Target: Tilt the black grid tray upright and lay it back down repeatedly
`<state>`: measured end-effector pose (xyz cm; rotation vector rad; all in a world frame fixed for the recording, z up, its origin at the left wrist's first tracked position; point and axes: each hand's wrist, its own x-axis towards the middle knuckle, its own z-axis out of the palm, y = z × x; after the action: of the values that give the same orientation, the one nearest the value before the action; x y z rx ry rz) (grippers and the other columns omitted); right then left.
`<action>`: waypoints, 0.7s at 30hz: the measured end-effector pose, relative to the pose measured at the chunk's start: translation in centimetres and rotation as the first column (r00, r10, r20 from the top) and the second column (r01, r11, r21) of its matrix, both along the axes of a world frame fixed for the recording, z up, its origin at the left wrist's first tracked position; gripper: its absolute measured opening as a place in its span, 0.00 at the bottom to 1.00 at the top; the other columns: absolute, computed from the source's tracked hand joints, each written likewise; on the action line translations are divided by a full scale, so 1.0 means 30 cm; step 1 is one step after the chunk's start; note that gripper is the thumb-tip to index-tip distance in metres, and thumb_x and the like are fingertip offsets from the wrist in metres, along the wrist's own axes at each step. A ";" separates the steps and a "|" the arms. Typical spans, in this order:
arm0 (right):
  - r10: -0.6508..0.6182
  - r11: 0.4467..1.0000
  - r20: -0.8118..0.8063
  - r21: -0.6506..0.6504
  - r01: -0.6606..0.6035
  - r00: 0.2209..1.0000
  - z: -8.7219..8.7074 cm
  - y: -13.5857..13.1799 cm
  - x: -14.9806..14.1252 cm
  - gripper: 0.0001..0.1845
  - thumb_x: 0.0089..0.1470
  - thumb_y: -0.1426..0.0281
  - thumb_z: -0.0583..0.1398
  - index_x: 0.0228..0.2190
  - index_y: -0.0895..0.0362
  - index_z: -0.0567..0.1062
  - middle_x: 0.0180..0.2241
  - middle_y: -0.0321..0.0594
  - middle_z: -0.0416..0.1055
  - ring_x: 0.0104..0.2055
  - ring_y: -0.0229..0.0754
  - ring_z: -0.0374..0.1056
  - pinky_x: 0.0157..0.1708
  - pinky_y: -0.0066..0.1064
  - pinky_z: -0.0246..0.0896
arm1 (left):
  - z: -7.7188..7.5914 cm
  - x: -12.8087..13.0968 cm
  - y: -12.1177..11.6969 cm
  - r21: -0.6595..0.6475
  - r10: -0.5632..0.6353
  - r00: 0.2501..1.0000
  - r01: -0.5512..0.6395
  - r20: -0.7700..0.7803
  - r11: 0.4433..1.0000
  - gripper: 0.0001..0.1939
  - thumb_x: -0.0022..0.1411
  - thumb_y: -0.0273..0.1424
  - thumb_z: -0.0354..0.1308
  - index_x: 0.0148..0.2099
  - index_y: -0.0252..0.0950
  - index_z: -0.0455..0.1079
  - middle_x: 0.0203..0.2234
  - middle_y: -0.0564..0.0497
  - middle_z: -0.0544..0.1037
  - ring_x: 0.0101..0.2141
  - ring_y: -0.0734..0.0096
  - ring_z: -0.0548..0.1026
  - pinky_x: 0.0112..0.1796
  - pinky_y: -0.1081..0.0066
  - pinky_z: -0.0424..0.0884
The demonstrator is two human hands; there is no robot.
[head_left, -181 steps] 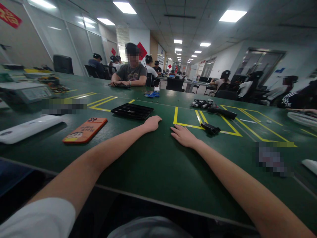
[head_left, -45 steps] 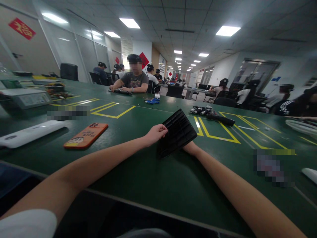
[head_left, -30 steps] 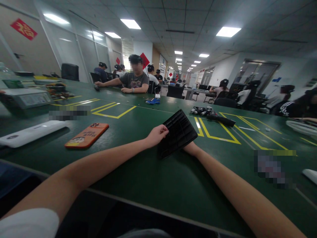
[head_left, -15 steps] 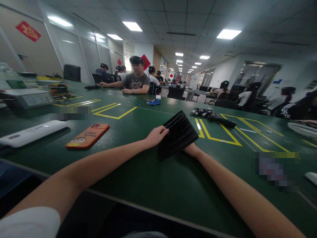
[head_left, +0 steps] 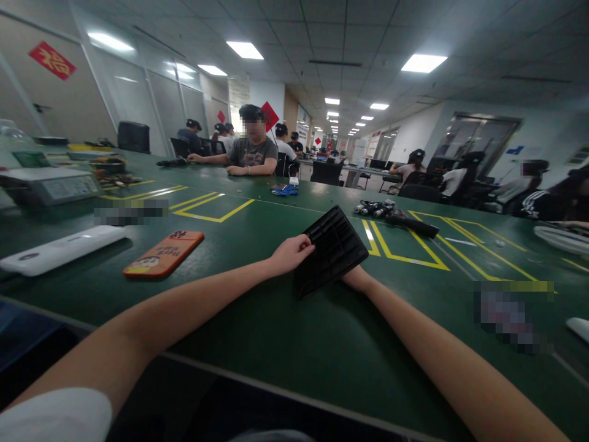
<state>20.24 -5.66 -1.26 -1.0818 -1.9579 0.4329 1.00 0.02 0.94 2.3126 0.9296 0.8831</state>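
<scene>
A black ribbed tray (head_left: 332, 248) stands tilted on edge on the green table (head_left: 285, 344), its underside toward me. My left hand (head_left: 291, 252) pinches its left edge, fingers closed. My right hand (head_left: 356, 278) is behind the tray's lower right side; only the wrist shows and the fingers are hidden.
An orange phone (head_left: 164, 253) and a white flat device (head_left: 59, 248) lie to the left. Black cylindrical parts (head_left: 375, 209) and a long black tool (head_left: 411, 224) sit beyond the tray by yellow floor-tape boxes (head_left: 405, 248). A person (head_left: 251, 150) sits across the table; others work further back.
Six seconds ago both hands lay flat on the table and the tray lay flat further off. Over the last second and a half the tray has stayed held upright, hardly moving.
</scene>
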 end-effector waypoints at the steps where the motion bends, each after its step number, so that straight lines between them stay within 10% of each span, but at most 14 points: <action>1: 0.000 1.000 0.001 0.001 0.000 1.000 -0.001 0.000 0.001 0.24 0.54 0.55 0.57 0.50 0.51 0.72 0.52 0.42 0.69 0.58 0.51 0.60 0.60 0.48 0.50 | 0.003 0.001 -0.001 0.002 0.007 1.000 -0.007 -0.002 1.000 0.07 0.59 0.33 0.52 0.31 0.36 0.64 0.20 0.56 0.66 0.23 0.73 0.64 0.27 0.72 0.59; 12: 0.004 1.000 -0.013 -0.010 -0.004 1.000 0.004 -0.009 0.000 0.26 0.53 0.52 0.56 0.50 0.51 0.72 0.54 0.43 0.67 0.60 0.52 0.57 0.61 0.50 0.47 | 0.007 -0.005 0.006 0.027 -0.073 0.997 0.072 0.032 0.997 0.02 0.55 0.28 0.53 0.32 0.35 0.66 0.22 0.55 0.67 0.23 0.76 0.64 0.27 0.74 0.61; 15: 0.008 1.000 -0.003 -0.008 -0.008 1.000 0.002 -0.006 0.001 0.26 0.53 0.53 0.56 0.51 0.50 0.71 0.55 0.42 0.67 0.60 0.51 0.57 0.61 0.49 0.46 | 0.011 -0.001 0.014 -0.133 -0.026 0.988 0.047 0.151 0.990 0.01 0.53 0.25 0.53 0.31 0.35 0.64 0.21 0.55 0.66 0.22 0.77 0.64 0.24 0.75 0.61; 21: -0.010 1.000 0.036 0.029 0.009 0.999 0.006 -0.004 0.001 0.28 0.55 0.53 0.55 0.54 0.50 0.68 0.59 0.42 0.61 0.63 0.50 0.52 0.63 0.49 0.39 | 0.043 -0.005 0.039 -0.766 0.284 0.858 0.178 0.429 0.618 0.05 0.56 0.25 0.45 0.28 0.35 0.58 0.21 0.52 0.66 0.20 0.77 0.65 0.20 0.75 0.61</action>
<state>20.28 -5.78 -1.07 -1.0873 -1.9840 0.3813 0.85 1.20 2.23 1.1875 0.8931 0.8183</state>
